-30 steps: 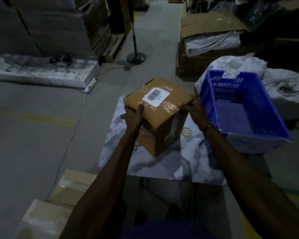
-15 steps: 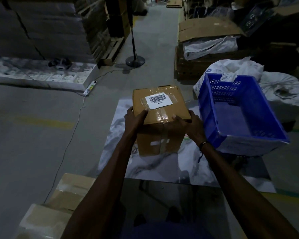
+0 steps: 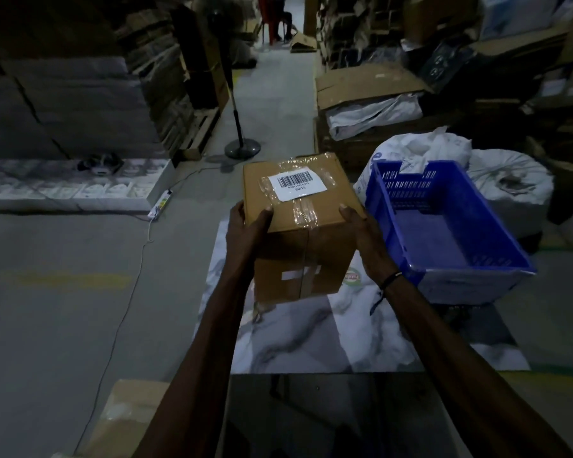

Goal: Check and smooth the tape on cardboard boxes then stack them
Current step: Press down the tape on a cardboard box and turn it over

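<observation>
A brown cardboard box with a white barcode label and clear tape across its top stands on a marble-patterned sheet. My left hand grips its near left top corner, thumb on the top face. My right hand holds the right side near the top edge, a dark band on the wrist. A strip of tape runs down the front face, crossed by a small white strip. Two more taped boxes lie at the bottom left, partly behind my left arm.
A blue plastic crate stands empty just right of the box, white sacks behind it. A fan stand and a power strip with its cable are on the concrete floor. Pallets and flattened cardboard line the aisle.
The box has turned from a diagonal pose to square with me, its taped front face toward me. Both hands shifted with it to the near corners.
</observation>
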### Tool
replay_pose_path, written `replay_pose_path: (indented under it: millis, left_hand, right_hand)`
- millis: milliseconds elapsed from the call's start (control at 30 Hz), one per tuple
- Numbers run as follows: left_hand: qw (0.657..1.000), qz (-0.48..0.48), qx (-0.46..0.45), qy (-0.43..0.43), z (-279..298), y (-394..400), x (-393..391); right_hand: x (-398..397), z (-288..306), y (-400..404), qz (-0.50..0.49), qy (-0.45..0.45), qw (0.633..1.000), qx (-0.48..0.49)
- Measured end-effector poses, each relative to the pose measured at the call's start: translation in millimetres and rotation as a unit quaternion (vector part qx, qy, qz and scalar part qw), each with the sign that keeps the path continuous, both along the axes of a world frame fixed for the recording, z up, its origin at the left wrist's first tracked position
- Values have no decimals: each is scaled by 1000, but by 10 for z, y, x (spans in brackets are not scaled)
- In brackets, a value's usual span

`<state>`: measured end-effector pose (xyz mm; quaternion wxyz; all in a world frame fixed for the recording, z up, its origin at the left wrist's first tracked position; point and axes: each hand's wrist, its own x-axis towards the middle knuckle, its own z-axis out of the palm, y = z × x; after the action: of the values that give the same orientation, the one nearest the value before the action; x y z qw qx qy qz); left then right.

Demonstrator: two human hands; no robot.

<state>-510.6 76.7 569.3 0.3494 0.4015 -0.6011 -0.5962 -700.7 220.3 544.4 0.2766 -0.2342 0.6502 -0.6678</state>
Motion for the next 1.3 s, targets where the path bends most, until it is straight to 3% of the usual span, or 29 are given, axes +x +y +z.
replay_pose_path:
  millis: [233,500,867,1300]
  left_hand:
    - [994,-43,-40,90,1174,57,-499]
    - [987,-90,-62,120,1721,401,-1672]
    - [989,-89,-46,106,1596,927,-3589]
    - [993,-102,-21,53,626,901,-4779]
  right_hand:
    - [-449,1136,79,-70,41,995,-66]
    - [-1570,1787,604,-136,87,979,-123]
    - [-3512,1734,1201,-114,115,980,-116]
    - [-4717,774,1178,-79,62,994,-33]
